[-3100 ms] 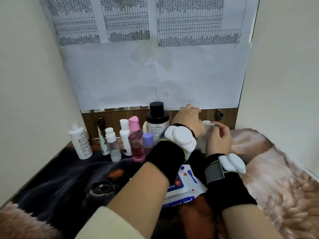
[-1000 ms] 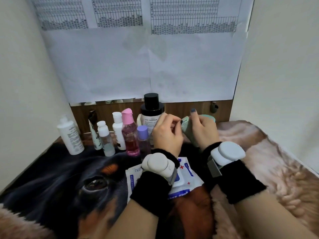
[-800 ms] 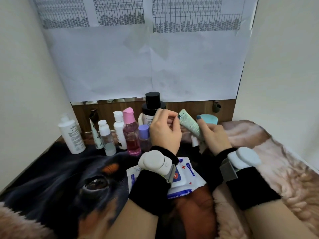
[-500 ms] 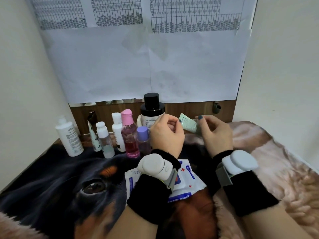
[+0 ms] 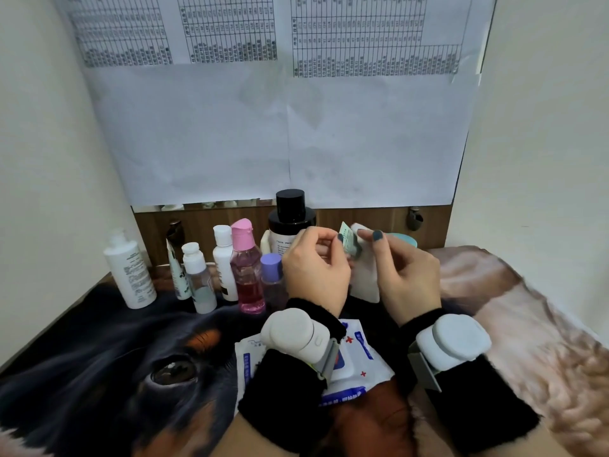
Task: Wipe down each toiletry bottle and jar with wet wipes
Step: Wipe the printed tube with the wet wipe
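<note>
A small green tube (image 5: 348, 241) is pinched between the fingertips of the left hand (image 5: 314, 270) and the right hand (image 5: 403, 272), raised above the dog-print blanket (image 5: 108, 374). A white wipe (image 5: 364, 278) is gripped by the right hand against the tube. The pack of wipes (image 5: 357, 364) lies below the wrists. A row of bottles, among them a pink bottle (image 5: 247, 275), stands to the left, near the wooden back panel (image 5: 369, 217).
</note>
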`<action>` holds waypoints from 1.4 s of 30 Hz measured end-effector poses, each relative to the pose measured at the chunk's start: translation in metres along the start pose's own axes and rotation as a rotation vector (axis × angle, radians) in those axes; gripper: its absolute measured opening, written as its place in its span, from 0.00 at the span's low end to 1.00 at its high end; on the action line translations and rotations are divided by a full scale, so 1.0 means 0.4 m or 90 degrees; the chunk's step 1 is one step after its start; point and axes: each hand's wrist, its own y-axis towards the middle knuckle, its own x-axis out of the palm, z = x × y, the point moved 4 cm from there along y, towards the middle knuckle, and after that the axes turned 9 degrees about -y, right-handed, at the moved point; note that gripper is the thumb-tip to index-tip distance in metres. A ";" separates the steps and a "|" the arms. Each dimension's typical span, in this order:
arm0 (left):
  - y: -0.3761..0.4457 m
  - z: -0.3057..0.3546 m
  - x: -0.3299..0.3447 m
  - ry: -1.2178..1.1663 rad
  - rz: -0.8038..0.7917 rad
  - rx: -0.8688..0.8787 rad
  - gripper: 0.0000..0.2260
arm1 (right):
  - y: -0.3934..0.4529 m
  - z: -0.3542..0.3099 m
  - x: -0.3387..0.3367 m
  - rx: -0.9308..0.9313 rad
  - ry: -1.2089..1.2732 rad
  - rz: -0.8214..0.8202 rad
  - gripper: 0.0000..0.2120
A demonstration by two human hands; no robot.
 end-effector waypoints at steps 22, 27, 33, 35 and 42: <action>0.022 0.018 -0.019 -0.040 0.010 0.082 0.03 | -0.001 0.026 0.068 0.335 0.408 -0.357 0.16; 0.023 0.016 -0.015 -0.051 -0.016 0.068 0.03 | 0.001 0.018 0.075 0.292 0.533 -0.402 0.11; 0.010 0.025 0.001 -0.042 -0.079 0.100 0.06 | 0.013 0.020 0.045 0.015 0.238 -0.239 0.14; 0.003 0.023 0.011 -0.042 -0.089 0.072 0.13 | 0.015 0.013 0.030 -0.083 0.081 -0.151 0.14; -0.002 0.025 0.009 -0.071 -0.066 -0.015 0.12 | 0.011 0.015 0.032 -0.095 0.021 -0.122 0.12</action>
